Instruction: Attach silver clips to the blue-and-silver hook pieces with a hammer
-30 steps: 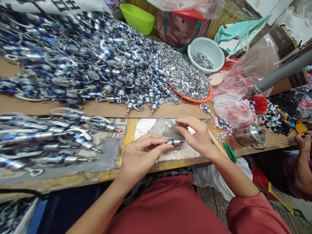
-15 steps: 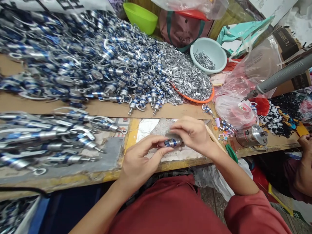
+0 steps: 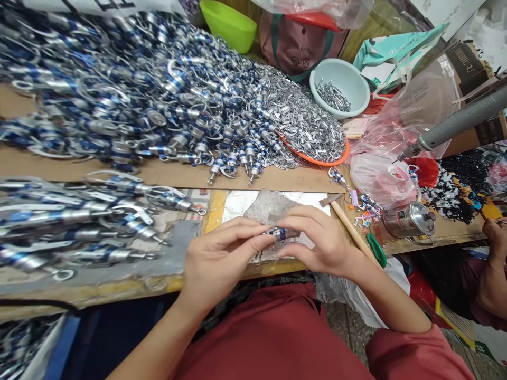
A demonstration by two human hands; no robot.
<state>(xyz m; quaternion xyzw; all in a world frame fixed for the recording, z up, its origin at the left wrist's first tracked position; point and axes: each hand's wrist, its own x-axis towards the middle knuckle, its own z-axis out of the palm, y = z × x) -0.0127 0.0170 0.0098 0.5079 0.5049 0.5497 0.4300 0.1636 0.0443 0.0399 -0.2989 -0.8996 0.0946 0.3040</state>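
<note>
My left hand [image 3: 225, 258] pinches a small metal cylinder [image 3: 281, 233], silver with blue bands, between thumb and fingertips. My right hand [image 3: 322, 237] curves around the cylinder's right end, its fingers above and its thumb lower down, with a gap below the piece. Whether the right fingertips touch it is hard to see. Under both hands is a grey stone-like block [image 3: 263, 203] on a white-covered patch of the bench. Just right of my right hand lies a hammer [image 3: 350, 227] with a wooden handle.
A large heap of silver-and-blue pieces [image 3: 138, 100] covers the back left; more lie in rows [image 3: 99, 216] at the left. An orange-rimmed tray [image 3: 317, 161] holds small metal plates. A pale bowl [image 3: 362, 84], hanging screwdriver [image 3: 447, 124], metal pot [image 3: 410, 221] and another person's hand [image 3: 495, 229] are rightward.
My right hand has gone from pinched fingers above the cylinder to a spread curve around its right end. My left hand has shifted slightly left, and the hammer head is now uncovered.
</note>
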